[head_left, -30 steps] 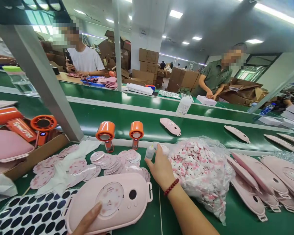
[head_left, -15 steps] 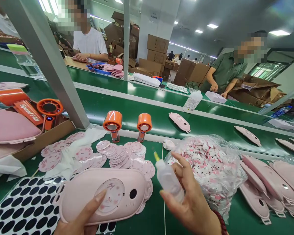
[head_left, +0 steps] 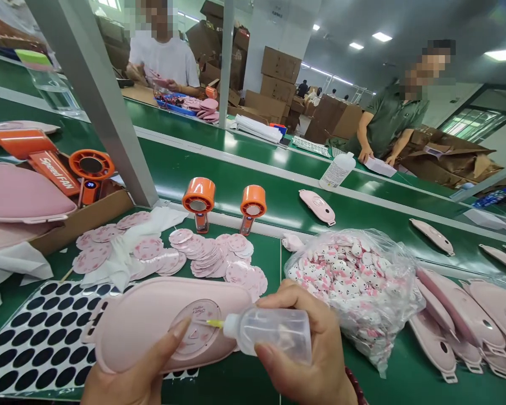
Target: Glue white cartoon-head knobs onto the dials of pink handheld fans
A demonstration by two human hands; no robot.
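My left hand (head_left: 139, 360) grips a pink oval plastic cover (head_left: 139, 320) from below, thumb pressed beside its round printed disc (head_left: 198, 332). In my right hand (head_left: 307, 349) is a translucent squeeze bottle (head_left: 274, 334) with a yellow needle tip (head_left: 215, 323). The bottle lies almost level, and its needle points left over the disc; whether it touches I cannot tell. The bottle hides the right end of the cover. Behind the cover lie loose pink printed discs (head_left: 206, 256) in overlapping piles. A sheet of black oval stickers (head_left: 37, 337) lies partly under my left hand.
A clear bag of small white-and-pink pieces (head_left: 346, 275) stands right of my hands. More pink covers (head_left: 459, 315) are stacked farther right. Two orange handheld fans (head_left: 199, 197) stand by the belt (head_left: 244, 174). A metal post (head_left: 96, 101) rises at left. Two people work across the belt.
My right hand has swung the squeeze bottle left and tipped it from nearly upright to almost level, bringing its needle over the disc. My left hand still holds the cover.
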